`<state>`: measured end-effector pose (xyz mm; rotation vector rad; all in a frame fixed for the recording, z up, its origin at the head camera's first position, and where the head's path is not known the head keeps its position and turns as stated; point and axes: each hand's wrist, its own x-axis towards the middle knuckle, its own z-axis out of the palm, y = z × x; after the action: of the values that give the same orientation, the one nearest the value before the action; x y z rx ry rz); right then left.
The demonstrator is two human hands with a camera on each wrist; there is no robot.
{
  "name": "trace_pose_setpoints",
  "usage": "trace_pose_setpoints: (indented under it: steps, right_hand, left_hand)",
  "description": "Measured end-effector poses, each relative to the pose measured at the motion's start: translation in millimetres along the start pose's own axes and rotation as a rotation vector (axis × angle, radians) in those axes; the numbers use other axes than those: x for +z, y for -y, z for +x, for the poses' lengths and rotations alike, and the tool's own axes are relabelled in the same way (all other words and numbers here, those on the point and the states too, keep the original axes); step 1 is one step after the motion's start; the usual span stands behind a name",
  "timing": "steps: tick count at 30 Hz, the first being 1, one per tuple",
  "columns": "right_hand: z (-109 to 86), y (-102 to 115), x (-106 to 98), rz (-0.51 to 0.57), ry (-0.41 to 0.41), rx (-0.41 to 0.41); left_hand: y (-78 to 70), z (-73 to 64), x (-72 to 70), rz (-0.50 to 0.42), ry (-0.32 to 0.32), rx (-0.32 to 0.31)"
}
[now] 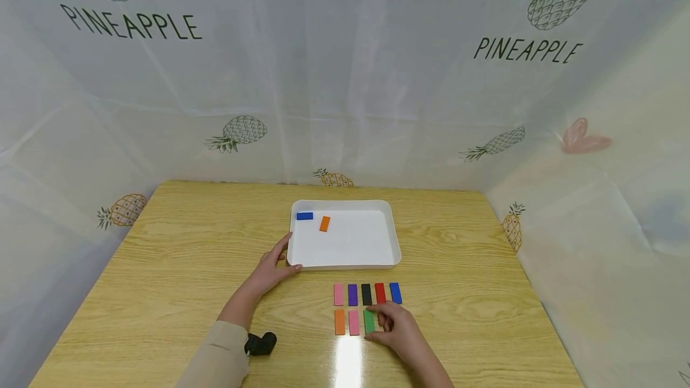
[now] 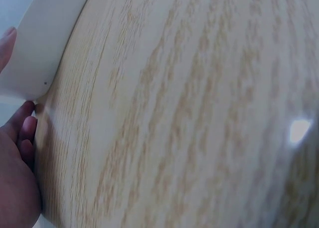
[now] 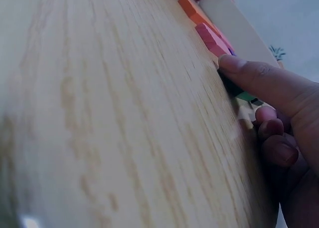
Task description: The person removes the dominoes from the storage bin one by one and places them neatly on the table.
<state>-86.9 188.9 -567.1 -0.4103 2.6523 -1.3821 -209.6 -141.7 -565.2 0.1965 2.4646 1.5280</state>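
Observation:
My right hand (image 1: 398, 329) reaches over the front row of small flat blocks. Its thumb and index finger pinch a green block (image 1: 369, 322) at its near and far ends, while the other fingers curl under the palm. Seen from the right wrist, the thumb (image 3: 264, 81) covers part of that block (image 3: 244, 95). At the front left corner of a white tray (image 1: 345, 266), my left hand (image 1: 269, 271) spreads its thumb along the front wall and a straight finger along the left wall. Inside the tray lie a blue block (image 1: 304, 216) and an orange block (image 1: 324, 224).
Left of the green block are a pink block (image 1: 353, 323) and an orange block (image 1: 339, 322). Behind them runs a row of pink (image 1: 338, 294), purple (image 1: 353, 294), black (image 1: 366, 294), red (image 1: 380, 293) and blue (image 1: 396, 293) blocks. A pineapple-print sheet (image 1: 345, 88) surrounds the wooden table (image 1: 458, 292).

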Motion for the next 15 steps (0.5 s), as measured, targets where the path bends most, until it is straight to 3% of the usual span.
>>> trace_pose_setpoints:
  steps: [8,15]
  right_hand:
    - [5.2,9,-7,0.018,0.031,-0.015]
    - [36.9,40,-21,-0.043,-0.007,-0.089]
  left_hand:
    - [-0.4,-2.0,0.8,-0.022,-0.003,-0.006]
    - [-2.2,-3.2,0.6,-0.028,-0.012,-0.006]
